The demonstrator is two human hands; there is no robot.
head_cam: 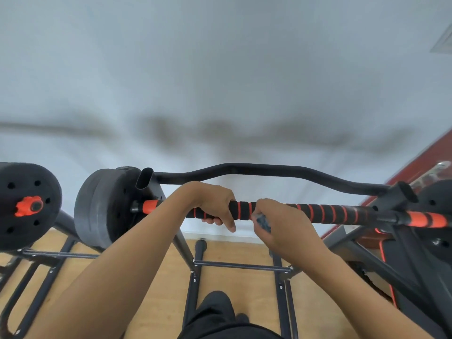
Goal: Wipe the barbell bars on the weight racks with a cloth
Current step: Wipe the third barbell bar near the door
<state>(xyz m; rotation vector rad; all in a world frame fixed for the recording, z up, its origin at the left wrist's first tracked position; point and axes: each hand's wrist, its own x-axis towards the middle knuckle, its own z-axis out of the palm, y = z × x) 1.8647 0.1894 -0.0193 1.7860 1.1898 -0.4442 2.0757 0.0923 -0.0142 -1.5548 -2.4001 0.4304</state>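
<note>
barbell bar (pixel 325 212) black foam, orange-ringed, gripped by left hand (pixel 212 201).

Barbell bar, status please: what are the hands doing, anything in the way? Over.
Left hand grips the striped bar. Right hand holds the cloth at the bar. Curved bar behind, untouched. Nothing in the way.
</note>
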